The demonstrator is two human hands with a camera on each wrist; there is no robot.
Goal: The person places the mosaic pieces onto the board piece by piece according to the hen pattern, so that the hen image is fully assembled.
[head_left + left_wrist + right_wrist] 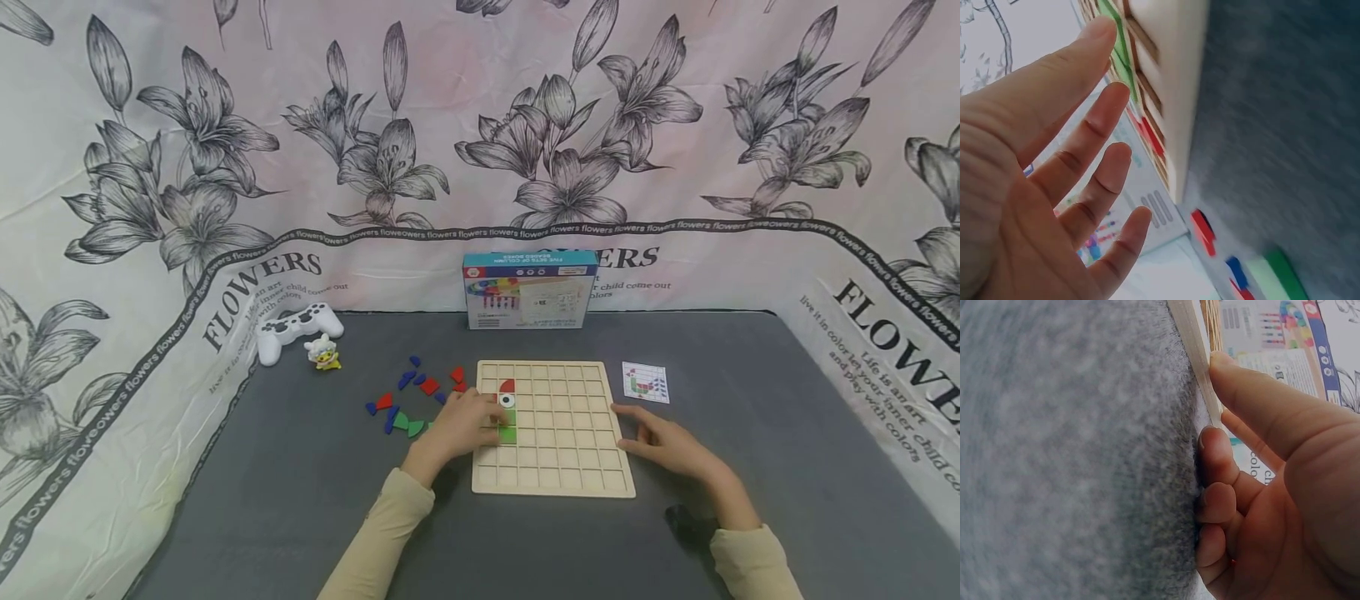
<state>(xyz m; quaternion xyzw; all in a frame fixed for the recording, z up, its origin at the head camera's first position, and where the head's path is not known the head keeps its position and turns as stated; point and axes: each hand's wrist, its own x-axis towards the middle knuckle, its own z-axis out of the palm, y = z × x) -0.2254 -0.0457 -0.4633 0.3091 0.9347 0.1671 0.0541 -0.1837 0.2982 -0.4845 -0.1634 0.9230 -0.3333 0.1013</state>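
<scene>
A pale wooden grid board (570, 467) lies on the dark table. Over its left columns is my left hand (468, 421), fingers fairly straight and slightly apart, with the thumb and index fingertips at the green tiles (507, 434). In the left wrist view, the thumb tip overlaps a green tile (1124, 59), and no piece shows between the fingers. Above the green tiles sit a white tile with a black ring (507, 401) and a red quarter-round piece (507, 386). My right hand (663, 442) touches the board's right edge with thumb and index finger; its other fingers curl against the table.
Loose red, blue and green pieces (429, 386) lie left of the board. A pattern card (646, 382) lies to its right, and a box (530, 292) stands behind. A white game controller (300, 329) and small figurine (324, 353) are at the back left. A black object (686, 525) lies near the right wrist.
</scene>
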